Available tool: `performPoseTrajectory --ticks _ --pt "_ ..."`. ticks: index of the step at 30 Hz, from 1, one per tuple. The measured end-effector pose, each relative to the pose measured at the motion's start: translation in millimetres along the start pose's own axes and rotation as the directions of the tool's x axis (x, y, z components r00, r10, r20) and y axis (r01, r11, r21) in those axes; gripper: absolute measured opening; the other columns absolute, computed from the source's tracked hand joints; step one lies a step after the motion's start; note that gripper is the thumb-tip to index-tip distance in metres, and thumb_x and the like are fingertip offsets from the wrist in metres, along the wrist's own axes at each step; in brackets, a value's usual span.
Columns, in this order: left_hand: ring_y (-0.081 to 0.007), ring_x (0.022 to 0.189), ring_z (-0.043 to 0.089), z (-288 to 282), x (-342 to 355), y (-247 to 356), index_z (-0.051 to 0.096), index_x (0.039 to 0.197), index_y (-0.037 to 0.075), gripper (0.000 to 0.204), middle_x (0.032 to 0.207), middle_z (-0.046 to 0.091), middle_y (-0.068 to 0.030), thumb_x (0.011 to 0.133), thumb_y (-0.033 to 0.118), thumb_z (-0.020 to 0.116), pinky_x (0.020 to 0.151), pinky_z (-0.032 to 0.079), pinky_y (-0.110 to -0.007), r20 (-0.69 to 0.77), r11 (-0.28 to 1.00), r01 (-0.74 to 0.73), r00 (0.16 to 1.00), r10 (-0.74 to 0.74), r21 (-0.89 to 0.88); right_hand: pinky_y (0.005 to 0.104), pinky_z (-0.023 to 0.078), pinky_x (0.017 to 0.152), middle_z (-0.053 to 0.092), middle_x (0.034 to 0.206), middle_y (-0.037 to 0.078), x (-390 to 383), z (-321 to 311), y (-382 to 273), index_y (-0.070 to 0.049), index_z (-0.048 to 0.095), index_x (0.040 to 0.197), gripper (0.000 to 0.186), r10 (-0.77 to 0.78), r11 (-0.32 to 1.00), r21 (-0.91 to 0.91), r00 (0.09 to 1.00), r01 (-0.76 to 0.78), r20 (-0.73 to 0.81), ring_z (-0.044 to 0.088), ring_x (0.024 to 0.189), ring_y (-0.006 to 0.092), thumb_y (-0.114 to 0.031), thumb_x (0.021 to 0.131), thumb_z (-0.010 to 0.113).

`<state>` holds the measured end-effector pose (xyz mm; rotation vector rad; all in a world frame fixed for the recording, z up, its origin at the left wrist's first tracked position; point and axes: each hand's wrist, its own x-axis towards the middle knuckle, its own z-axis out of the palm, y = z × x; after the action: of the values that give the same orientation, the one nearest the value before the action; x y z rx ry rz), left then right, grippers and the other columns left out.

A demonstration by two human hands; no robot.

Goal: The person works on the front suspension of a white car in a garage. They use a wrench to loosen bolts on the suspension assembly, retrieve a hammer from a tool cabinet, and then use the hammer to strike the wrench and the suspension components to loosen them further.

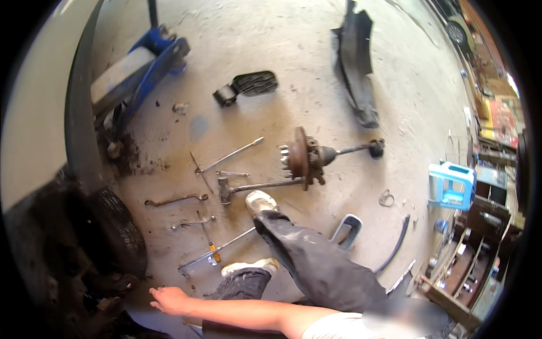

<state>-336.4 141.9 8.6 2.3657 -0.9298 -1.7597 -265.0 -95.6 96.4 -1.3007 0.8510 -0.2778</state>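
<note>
My bare left arm crosses the lower edge, with my left hand [167, 300] near the dark suspension parts [104, 308] of a vehicle. Its fingers are apart and loosely bent, with nothing visible in them; any contact is unclear. A tire [121, 234] stands just above. Below my leg lie a long bar [234, 240] and a yellow-handled screwdriver [214, 253]. Farther up are a curved wrench [175, 199], a hammer [224, 191] and a rusty hub with axle shaft [302, 158]. My legs and pale shoes [261, 201] fill the lower middle. My right hand is out of view.
A blue floor jack [148, 68] stands by the vehicle body [34, 113]. Ahead lie a black pedal-like part [254, 83] and a black plastic liner [355, 68]. At right are a blue stool [450, 183], tool trays [468, 254] and a black hose [395, 248].
</note>
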Motion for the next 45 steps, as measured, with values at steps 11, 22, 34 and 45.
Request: performPoseTrajectory --ticks 11,22,34,45 --pt "-0.0317 0.087 0.066 -66 -215 197 0.051 0.122 -0.005 0.039 0.098 0.066 -0.0208 0.093 0.021 0.053 0.068 0.053 -0.039 0.28 0.967 -0.228 0.941 0.19 0.111 0.0445 0.048 0.089 0.064 0.11 0.019 -242 -199 -141 -0.006 0.056 0.119 0.048 0.37 0.886 -0.179 0.886 -0.427 -0.281 0.061 0.105 0.0343 -0.041 0.087 0.055" --pt "-0.0315 0.086 0.066 -65 -329 353 0.051 0.122 -0.005 0.04 0.098 0.066 -0.0208 0.093 0.022 0.053 0.067 0.054 -0.039 0.401 0.843 -0.456 0.856 0.327 0.285 0.0467 0.049 0.081 0.065 0.096 0.025 -757 -325 -29 0.0 0.064 0.095 0.037 0.536 0.528 0.651 -0.381 -0.545 -0.753 0.061 0.094 0.0414 -0.035 0.088 0.059" --pt "-0.0312 0.085 0.067 179 -297 647 0.05 0.123 -0.005 0.041 0.097 0.066 -0.0209 0.093 0.023 0.054 0.065 0.054 -0.039 0.519 0.66 -0.626 0.759 0.393 0.416 0.0382 0.037 0.107 0.044 0.139 0.021 -870 -311 81 0.001 0.048 0.131 0.06 0.942 0.187 0.817 -0.137 -0.545 -0.307 0.045 0.128 0.0319 -0.04 0.088 0.059" --pt "-0.031 0.084 0.067 459 -366 917 0.05 0.124 -0.004 0.042 0.097 0.066 -0.0209 0.093 0.024 0.054 0.064 0.054 -0.038 0.684 0.45 -0.759 0.636 0.358 0.471 0.048 0.051 0.073 0.067 0.089 0.02 -910 -809 5 -0.006 0.063 0.099 0.038 0.521 0.805 0.508 -0.044 -0.306 -0.853 0.064 0.085 0.0388 -0.042 0.088 0.055"
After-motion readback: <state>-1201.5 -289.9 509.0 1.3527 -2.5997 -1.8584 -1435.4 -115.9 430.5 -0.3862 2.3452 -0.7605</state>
